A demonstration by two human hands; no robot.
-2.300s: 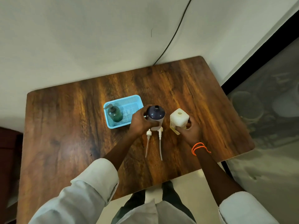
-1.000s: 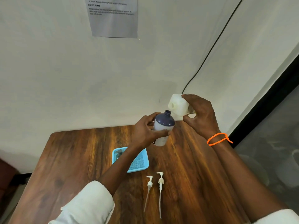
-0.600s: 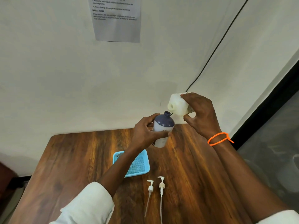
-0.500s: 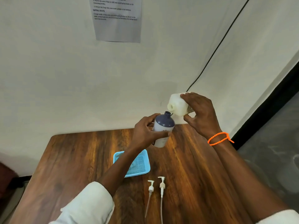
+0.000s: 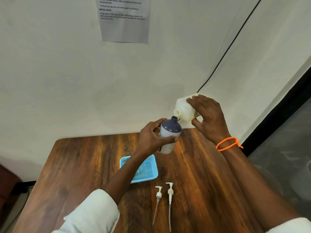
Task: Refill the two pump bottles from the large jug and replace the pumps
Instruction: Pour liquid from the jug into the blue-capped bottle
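Both forearms reach forward, raised above the table. The left hand [image 5: 152, 137] curls its fingers and thumb round a white cylindrical bottle with a dark blue shoulder [image 5: 170, 134]. Just right of it and higher, the right hand [image 5: 207, 119] grips a tilted white plastic jug [image 5: 184, 109] from above, wrist bent.

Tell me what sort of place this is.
Probably a plain indoor room set up for a staged task, not a lived-in kitchen or bathroom: a printed instruction sheet stuck to the bare white wall, a cable running down it, and one small wooden table pushed against it.
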